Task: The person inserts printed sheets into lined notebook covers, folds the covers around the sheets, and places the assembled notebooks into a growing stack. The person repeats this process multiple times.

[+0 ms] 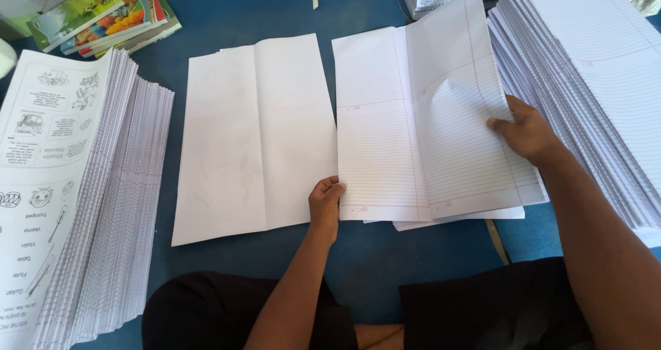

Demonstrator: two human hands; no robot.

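From the head camera, the left hand [325, 202] pinches the lower left corner of the lined sheets [427, 123] lying mid-worktop [227, 13], while the right hand [527, 131] grips their lifted right edge, fingers closed on the paper. A blank folded sheet [251, 136] lies just left; tall paper stacks [82, 185] flank both sides.

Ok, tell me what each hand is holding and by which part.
Left hand pinches the ruled sheets at their bottom-left corner; right hand grips the lifted ruled sheet by its right edge.
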